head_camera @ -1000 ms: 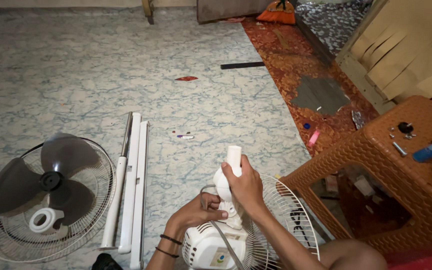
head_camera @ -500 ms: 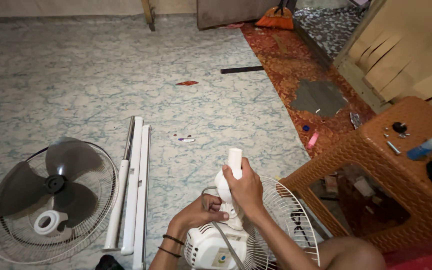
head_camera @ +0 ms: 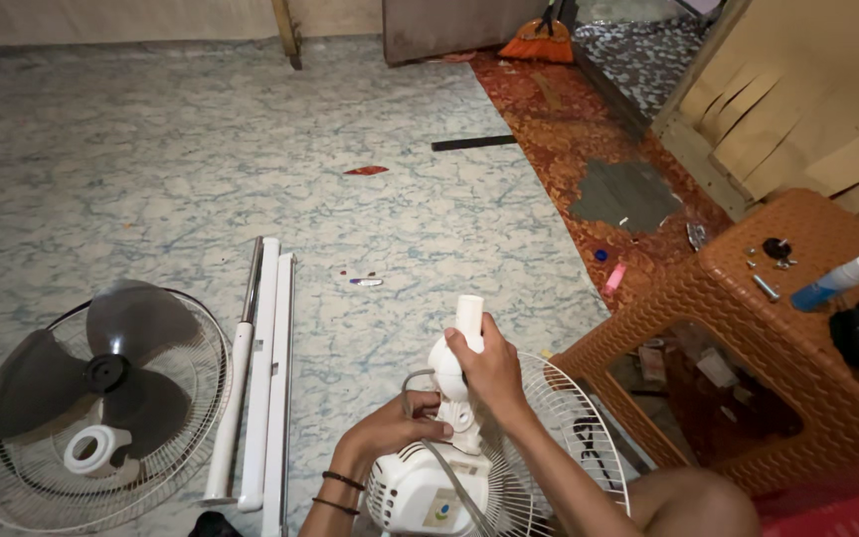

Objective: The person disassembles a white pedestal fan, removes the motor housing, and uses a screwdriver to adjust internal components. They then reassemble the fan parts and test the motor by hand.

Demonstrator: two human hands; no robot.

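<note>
I hold a white fan motor head [head_camera: 420,487] with its neck piece [head_camera: 467,323] pointing up, over a white wire grille [head_camera: 569,418] lying on the floor. My right hand [head_camera: 489,368] grips the neck just below its tube end. My left hand [head_camera: 395,428] wraps the lower part of the neck where a grey cord [head_camera: 449,467] loops out. Two black bands sit on my left wrist.
To the left lie a grey fan blade [head_camera: 101,368] and a white ring [head_camera: 91,447] in another grille [head_camera: 191,438], beside white poles [head_camera: 260,368]. A brown woven plastic stool [head_camera: 797,338] at right carries screws, a knob and a blue spray bottle [head_camera: 837,278]. Red carpet [head_camera: 569,129] beyond.
The view has shifted slightly; my hands keep the same hold on the fan neck, with the left hand settling closer around its lower part.
</note>
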